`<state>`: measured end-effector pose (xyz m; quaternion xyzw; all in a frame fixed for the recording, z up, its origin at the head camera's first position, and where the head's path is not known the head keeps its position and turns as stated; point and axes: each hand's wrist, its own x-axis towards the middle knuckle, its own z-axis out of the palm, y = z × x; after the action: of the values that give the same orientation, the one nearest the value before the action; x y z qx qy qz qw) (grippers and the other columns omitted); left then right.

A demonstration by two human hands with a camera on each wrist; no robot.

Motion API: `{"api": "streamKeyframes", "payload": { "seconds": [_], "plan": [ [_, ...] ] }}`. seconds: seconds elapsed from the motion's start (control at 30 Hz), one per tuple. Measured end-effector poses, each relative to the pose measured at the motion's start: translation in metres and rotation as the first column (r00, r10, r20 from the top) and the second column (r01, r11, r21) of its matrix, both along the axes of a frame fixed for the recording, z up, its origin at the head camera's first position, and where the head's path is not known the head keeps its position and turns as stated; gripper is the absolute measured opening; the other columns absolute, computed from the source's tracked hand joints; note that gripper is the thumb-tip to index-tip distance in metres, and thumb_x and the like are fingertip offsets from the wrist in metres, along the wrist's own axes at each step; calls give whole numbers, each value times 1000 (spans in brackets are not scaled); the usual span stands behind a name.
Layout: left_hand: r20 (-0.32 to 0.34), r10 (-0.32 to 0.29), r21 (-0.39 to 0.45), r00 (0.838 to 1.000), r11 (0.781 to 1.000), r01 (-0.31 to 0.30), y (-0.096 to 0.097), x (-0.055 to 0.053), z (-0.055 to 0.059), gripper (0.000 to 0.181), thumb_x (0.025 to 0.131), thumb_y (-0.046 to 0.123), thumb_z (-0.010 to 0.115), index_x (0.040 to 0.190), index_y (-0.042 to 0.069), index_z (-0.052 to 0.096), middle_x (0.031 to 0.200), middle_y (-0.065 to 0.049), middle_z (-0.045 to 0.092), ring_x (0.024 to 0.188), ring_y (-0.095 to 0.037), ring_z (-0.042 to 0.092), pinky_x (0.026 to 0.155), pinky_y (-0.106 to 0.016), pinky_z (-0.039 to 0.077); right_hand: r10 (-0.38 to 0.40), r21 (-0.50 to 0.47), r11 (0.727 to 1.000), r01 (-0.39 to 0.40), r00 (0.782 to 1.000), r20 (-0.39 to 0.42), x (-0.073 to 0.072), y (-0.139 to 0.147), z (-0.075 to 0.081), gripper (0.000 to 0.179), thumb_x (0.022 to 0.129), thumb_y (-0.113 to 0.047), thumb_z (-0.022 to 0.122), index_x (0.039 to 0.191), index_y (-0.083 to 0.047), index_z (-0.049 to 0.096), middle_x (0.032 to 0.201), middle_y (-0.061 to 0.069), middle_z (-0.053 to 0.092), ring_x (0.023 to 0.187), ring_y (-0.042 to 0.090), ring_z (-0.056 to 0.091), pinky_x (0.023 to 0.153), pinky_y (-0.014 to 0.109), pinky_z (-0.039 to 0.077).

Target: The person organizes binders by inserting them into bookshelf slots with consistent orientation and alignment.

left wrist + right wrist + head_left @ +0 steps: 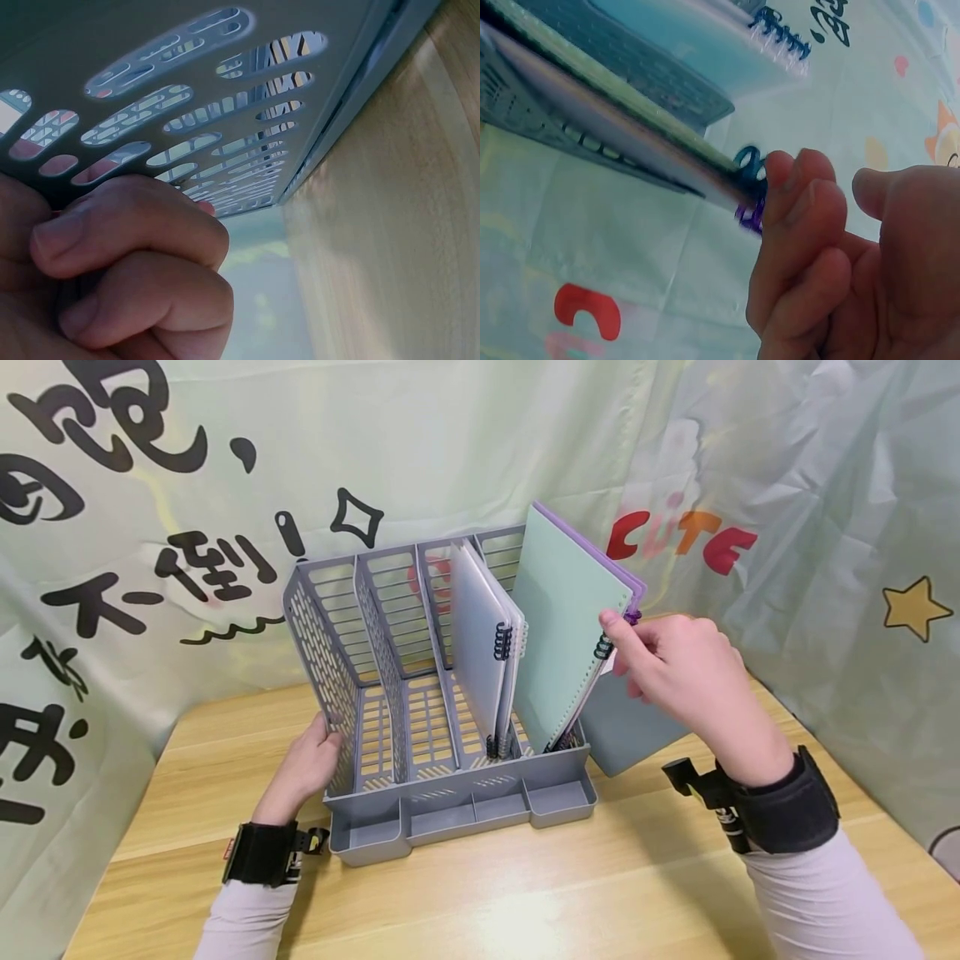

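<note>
A grey desktop file organizer (457, 777) stands on the table, with upright dividers and small trays along its front. My left hand (303, 764) grips the front edge of its perforated left side panel (195, 127), fingers curled on the outer side. Two spiral notebooks with pale translucent covers (480, 643) stand in a middle slot. In the rightmost slot a mint-green spiral notebook (562, 618) leans beside a purple one (592, 552). My right hand (675, 668) is at their upper coils; in the right wrist view its fingertips meet the purple coil (750, 217), the thumb held apart.
A flat grey-blue piece (630, 718) lies to the right of the organizer, partly hidden behind the right hand. The wooden table (517, 902) extends in front. A printed cloth (465, 443) hangs close behind and along both sides.
</note>
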<state>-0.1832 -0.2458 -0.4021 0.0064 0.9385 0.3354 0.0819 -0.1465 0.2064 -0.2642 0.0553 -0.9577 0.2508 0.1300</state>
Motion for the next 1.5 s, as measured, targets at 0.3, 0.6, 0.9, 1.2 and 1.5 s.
{"api": "streamKeyframes", "payload": {
  "seconds": [0.3,0.6,0.9,1.2,1.5],
  "plan": [
    [13,-1,10,1000,1000,1,1,0,0,64,113,23,26,171,-1,11,171,-36,26,153,-58,37,120,-72,39,0,21,1000,-2,995,95,2,12,0,65,101,-77,49,74,-20,67,62,-3,67,65,19,63,57,37,40],
    [14,0,12,1000,1000,0,1,0,-1,64,113,22,26,171,-1,11,171,-36,26,153,-58,35,121,-72,36,74,74,994,-84,988,133,-2,20,-6,50,97,-64,71,74,-20,68,58,-2,59,59,18,56,57,34,39],
    [14,-6,-10,1000,1000,6,0,0,-1,64,114,24,25,171,-2,11,170,-37,26,153,-59,34,121,-72,36,140,131,977,-170,967,211,-13,30,-15,47,97,-59,73,77,-17,67,56,-5,56,56,15,50,58,30,39],
    [11,0,1,1000,1000,0,0,1,-1,64,113,23,26,171,-1,13,170,-37,27,154,-58,34,122,-72,36,66,146,983,-111,958,281,-43,44,-37,58,102,-62,63,69,-15,66,57,-3,62,63,19,55,63,34,38],
    [8,-4,11,1000,1000,4,0,0,-1,64,113,22,27,170,-2,13,170,-37,28,153,-58,36,121,-72,37,-4,286,950,-128,908,419,-82,57,-63,78,109,-67,42,57,-12,63,54,3,67,62,25,67,78,51,55]
  ]
}}
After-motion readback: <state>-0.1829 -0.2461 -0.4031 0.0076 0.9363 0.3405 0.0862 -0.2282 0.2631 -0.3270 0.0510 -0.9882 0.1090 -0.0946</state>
